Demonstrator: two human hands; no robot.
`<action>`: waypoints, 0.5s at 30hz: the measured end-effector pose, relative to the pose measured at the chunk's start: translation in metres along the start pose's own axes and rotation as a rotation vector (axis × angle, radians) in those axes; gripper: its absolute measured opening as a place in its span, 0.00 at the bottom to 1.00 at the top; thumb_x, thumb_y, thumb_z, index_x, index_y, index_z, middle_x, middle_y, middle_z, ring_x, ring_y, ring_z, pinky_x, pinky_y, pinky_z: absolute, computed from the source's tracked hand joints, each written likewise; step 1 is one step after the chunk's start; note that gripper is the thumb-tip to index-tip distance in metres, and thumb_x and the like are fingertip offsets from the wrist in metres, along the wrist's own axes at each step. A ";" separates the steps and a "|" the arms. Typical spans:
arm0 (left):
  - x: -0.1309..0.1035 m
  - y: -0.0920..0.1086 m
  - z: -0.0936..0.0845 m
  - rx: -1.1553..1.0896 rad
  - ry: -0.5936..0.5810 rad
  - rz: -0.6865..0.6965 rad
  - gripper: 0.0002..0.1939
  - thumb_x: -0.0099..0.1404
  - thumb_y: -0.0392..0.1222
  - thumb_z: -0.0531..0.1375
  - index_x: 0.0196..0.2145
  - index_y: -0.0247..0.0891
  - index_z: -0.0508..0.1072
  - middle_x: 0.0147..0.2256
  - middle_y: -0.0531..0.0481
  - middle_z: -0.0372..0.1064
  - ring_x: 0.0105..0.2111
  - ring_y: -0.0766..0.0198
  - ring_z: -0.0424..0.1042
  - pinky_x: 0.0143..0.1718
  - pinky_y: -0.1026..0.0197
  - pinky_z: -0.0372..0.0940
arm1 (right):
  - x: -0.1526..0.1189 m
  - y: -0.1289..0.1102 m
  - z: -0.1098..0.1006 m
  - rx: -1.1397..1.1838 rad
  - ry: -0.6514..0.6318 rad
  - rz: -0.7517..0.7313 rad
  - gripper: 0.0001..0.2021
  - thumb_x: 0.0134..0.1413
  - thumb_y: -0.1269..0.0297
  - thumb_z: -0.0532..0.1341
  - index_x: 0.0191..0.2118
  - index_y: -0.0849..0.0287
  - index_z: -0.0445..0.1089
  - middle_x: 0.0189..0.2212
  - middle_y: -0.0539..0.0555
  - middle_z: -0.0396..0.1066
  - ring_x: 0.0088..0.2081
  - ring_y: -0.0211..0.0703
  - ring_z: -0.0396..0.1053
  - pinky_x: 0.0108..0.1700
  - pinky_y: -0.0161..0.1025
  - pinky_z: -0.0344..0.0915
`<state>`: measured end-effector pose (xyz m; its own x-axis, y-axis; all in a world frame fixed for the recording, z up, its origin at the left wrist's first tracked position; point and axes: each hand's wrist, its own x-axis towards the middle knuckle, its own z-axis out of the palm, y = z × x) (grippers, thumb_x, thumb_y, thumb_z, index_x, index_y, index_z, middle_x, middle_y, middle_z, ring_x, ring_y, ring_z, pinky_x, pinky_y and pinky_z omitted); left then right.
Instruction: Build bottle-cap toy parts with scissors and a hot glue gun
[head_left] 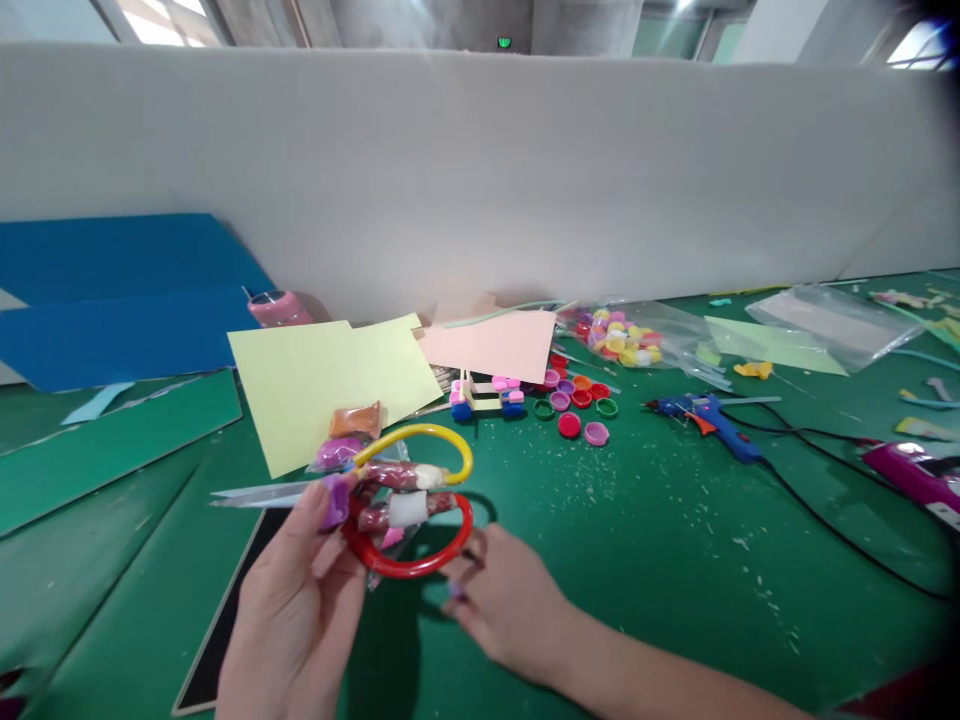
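In my left hand (296, 590) is a pair of scissors (416, 572), its blades pointing left and its one yellow and one red handle loop to the right. Dark red wrapped pieces with white bands lie along the inner sides of the loops. A purple soft lump (337, 502) sits by my left thumb, against the scissors. My right hand (506, 595) is just below and right of the red loop, fingers curled, with a small purple bit at the fingertips. Whether it touches the loop I cannot tell. Behind the scissors lie an orange clay packet (355, 420) and a purple packet (339, 453).
A small wheeled model (487, 397) stands beyond my hands, beside several coloured caps (570, 426). Rightward lie a blue glue gun (712, 420) with its cord and a magenta tool (911, 475). Yellow paper (300, 370), pink paper (495, 345) and blue boards (135, 330) are at the back.
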<state>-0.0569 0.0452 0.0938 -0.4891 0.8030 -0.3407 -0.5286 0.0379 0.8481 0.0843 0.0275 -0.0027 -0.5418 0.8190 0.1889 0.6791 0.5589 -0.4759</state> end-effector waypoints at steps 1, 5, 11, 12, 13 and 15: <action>0.000 -0.006 -0.001 0.007 -0.035 -0.022 0.05 0.56 0.34 0.59 0.28 0.32 0.75 0.26 0.48 0.75 0.26 0.65 0.73 0.26 0.66 0.71 | -0.009 0.012 -0.010 0.004 0.033 0.057 0.09 0.49 0.63 0.59 0.38 0.58 0.67 0.37 0.53 0.67 0.37 0.43 0.65 0.37 0.38 0.65; -0.007 -0.040 0.003 0.041 -0.155 -0.235 0.06 0.50 0.35 0.64 0.28 0.30 0.76 0.27 0.45 0.75 0.26 0.64 0.72 0.27 0.65 0.70 | -0.046 0.055 -0.053 0.003 0.201 0.276 0.13 0.60 0.65 0.47 0.47 0.62 0.60 0.41 0.60 0.63 0.41 0.45 0.64 0.41 0.42 0.65; -0.027 -0.101 0.020 0.067 -0.429 -0.408 0.06 0.51 0.39 0.63 0.25 0.31 0.76 0.23 0.48 0.73 0.22 0.67 0.69 0.27 0.66 0.64 | -0.073 0.063 -0.072 0.121 0.227 0.298 0.11 0.56 0.64 0.51 0.44 0.57 0.61 0.41 0.57 0.60 0.41 0.44 0.65 0.41 0.39 0.65; -0.029 -0.109 0.024 0.070 -0.482 -0.418 0.07 0.53 0.39 0.63 0.25 0.31 0.75 0.23 0.48 0.73 0.22 0.67 0.69 0.27 0.65 0.63 | -0.073 0.062 -0.071 0.116 0.206 0.298 0.10 0.56 0.65 0.51 0.44 0.57 0.62 0.40 0.57 0.60 0.39 0.43 0.66 0.41 0.39 0.65; -0.030 -0.115 0.028 0.075 -0.495 -0.421 0.07 0.52 0.40 0.63 0.24 0.31 0.75 0.21 0.49 0.72 0.21 0.68 0.67 0.25 0.67 0.62 | -0.072 0.062 -0.070 0.106 0.185 0.306 0.09 0.56 0.66 0.50 0.42 0.57 0.62 0.39 0.56 0.60 0.38 0.43 0.66 0.39 0.39 0.66; -0.030 -0.123 0.036 0.099 -0.533 -0.403 0.08 0.53 0.41 0.62 0.24 0.31 0.75 0.22 0.49 0.72 0.21 0.69 0.66 0.25 0.67 0.61 | -0.069 0.062 -0.068 0.068 0.139 0.327 0.10 0.55 0.70 0.48 0.40 0.58 0.63 0.38 0.55 0.61 0.34 0.41 0.67 0.37 0.38 0.66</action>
<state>0.0478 0.0383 0.0140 0.1553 0.8975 -0.4127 -0.5199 0.4295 0.7384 0.1979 0.0148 0.0134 -0.2255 0.9655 0.1303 0.7683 0.2585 -0.5856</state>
